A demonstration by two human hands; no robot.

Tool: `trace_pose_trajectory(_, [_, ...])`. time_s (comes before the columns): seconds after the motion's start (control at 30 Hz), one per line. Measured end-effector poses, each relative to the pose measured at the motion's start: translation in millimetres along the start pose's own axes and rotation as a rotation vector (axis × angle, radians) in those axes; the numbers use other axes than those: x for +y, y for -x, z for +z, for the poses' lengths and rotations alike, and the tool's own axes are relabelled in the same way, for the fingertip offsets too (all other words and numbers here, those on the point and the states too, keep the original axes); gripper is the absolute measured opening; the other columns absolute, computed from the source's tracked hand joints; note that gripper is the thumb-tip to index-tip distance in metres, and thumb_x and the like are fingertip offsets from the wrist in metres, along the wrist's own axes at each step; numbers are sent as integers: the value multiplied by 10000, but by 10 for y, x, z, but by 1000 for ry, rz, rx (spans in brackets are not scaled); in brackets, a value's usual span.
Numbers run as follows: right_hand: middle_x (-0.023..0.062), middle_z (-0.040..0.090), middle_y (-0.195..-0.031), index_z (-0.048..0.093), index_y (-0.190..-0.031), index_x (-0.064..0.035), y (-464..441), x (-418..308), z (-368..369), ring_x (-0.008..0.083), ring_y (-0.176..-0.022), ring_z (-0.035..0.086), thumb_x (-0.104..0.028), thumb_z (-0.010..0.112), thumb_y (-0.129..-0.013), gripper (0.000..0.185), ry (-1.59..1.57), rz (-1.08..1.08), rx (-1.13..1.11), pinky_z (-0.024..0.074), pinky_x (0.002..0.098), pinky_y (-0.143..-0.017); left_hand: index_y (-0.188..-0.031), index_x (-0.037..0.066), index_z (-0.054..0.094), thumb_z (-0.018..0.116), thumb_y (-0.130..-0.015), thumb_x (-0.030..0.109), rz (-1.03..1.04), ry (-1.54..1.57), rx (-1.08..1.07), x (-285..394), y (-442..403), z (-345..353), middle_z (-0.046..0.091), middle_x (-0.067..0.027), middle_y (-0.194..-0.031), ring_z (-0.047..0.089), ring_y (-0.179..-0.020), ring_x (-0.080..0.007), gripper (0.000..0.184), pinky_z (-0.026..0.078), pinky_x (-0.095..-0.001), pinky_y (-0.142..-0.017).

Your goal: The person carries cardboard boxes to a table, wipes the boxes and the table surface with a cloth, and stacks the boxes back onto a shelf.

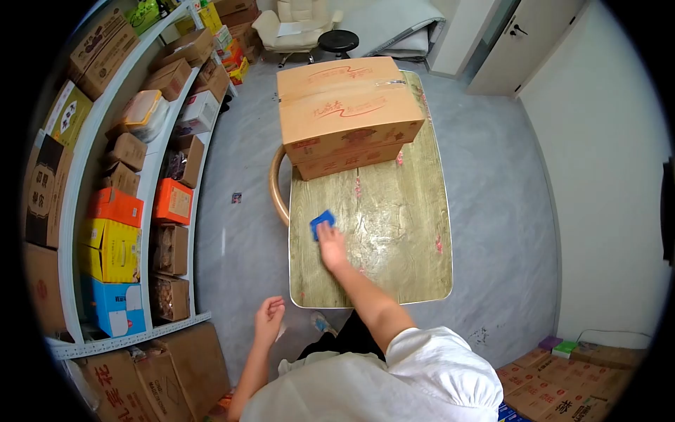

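Right hand (332,248): blue cloth (323,216) is being held under the fingers (325,233); slight blur, finger spacing cannot be told.
Blue cloth: is being pressed onto the table (408,260), near its left edge, on the near side of the cartons.
Pressing (judged): contact is probably being served best by flat fingers, even pressure and a well-spread cloth; extra care is being called for at the edge, where slipping over is possible.
Left hand (269,315): is being held above the floor (239,260), beside the table's near left corner, loosely curled; whether anything is being gripped cannot be told.
Cloth, table: one of each is being counted.
Cartons: two are being counted, the upper carton (351,105) being carried by the lower carton (351,163).
Seating: one black stool (338,42), one cream armchair (299,21) are being counted.
Red marks (439,245): several are being noted; no firm total.
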State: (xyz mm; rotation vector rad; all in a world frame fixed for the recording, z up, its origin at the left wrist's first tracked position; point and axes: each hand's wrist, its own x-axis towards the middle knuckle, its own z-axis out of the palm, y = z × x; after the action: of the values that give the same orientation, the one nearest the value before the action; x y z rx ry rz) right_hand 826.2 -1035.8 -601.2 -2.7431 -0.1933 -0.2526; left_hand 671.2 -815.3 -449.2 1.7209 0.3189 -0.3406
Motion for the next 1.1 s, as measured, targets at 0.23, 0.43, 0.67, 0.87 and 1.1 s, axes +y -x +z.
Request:
trace_pose_trajectory(0.23, [153, 448, -1374, 527, -1283, -136, 505, -988, -54, 277, -1110, 479, -133, 500, -837, 447, -51, -328, -167, 403, 395, -906, -1125, -24, 566, 574, -898, 72, -13, -18, 30, -125, 285, -447, 632, -104, -1046, 598, -915, -128, 247, 480, -259, -837])
trace_pose_trajectory(0.43, [112, 478, -1340, 571, -1241, -168, 639, -740, -233, 267, -1120, 471, -151, 504, -841, 406, -65, -415, -196, 387, 407, -918, -1124, -28, 564, 567, -901, 73, 3, -52, 48, -60, 368, -560, 632, -106, -1042, 597, -911, -127, 245, 477, -252, -834])
trace_pose_trajectory(0.67, [115, 502, -1286, 525, -1266, -171, 548, 401, -671, 296, -1097, 491, -134, 468, -849, 422, 25, -196, -152, 414, 425, -887, -1118, -33, 567, 583, -896, 68, 26, -25, 73, 34, 276, -188, 639, -107, -1030, 597, -897, -107, 244, 470, -226, -821])
trace_pose_trajectory(0.87, [172, 516, -1254, 535, -1279, -162, 1044, 1952, -1162, 338, -1073, 514, -96, 459, -856, 435, 199, 287, 114, 419, 437, -913, -1119, -40, 564, 588, -895, 71, 24, -40, -42, 279, 63, 350, 637, -104, -1030, 594, -918, -108, 250, 471, -228, -827])
trace_pose_trajectory(1.1, [134, 520, -1134, 480, -1343, -183, 1743, 2614, -1720, 311, -1056, 486, -86, 446, -893, 461, 217, 767, 35, 411, 415, -894, -1107, -37, 569, 571, -900, 63, 63, -68, -117, 497, -215, 931, 640, -96, -1023, 595, -914, -122, 229, 476, -252, -843])
